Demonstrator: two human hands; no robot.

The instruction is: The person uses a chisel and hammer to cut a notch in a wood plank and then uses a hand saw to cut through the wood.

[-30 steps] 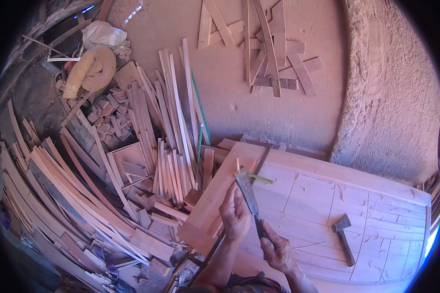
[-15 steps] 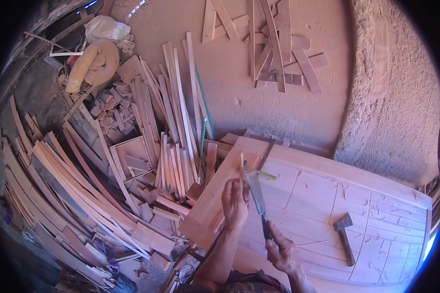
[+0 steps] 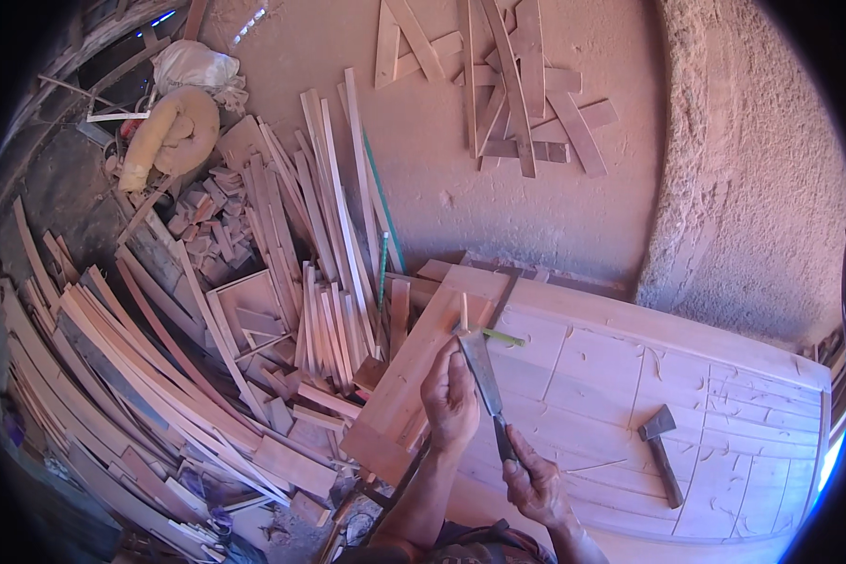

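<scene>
My left hand [image 3: 449,390] is closed around a thin wooden stick [image 3: 463,305], whose pale end stands up past the fingers. In my right hand [image 3: 536,484] is the dark handle of a broad-bladed knife [image 3: 482,371]. Its grey blade widens toward the far end and lies against the stick, or very close to it, just above my left fingers. Both hands are over the left part of a large pale wooden panel [image 3: 592,376]. A slim green object [image 3: 505,337] lies behind the blade; its kind is unclear.
On the panel's right lies a hammer [image 3: 663,456] among curled shavings. Stacked wood strips [image 3: 160,357] and offcuts crowd the left. Long slats [image 3: 334,188] lean on the wall, where wooden templates [image 3: 526,85] hang. A coiled yellowish hose [image 3: 174,141] sits at the far left.
The knife blade has shifted left and slightly down, closer to the stick and my left fingers. My right hand has moved a little left too. The whole view has shifted slightly.
</scene>
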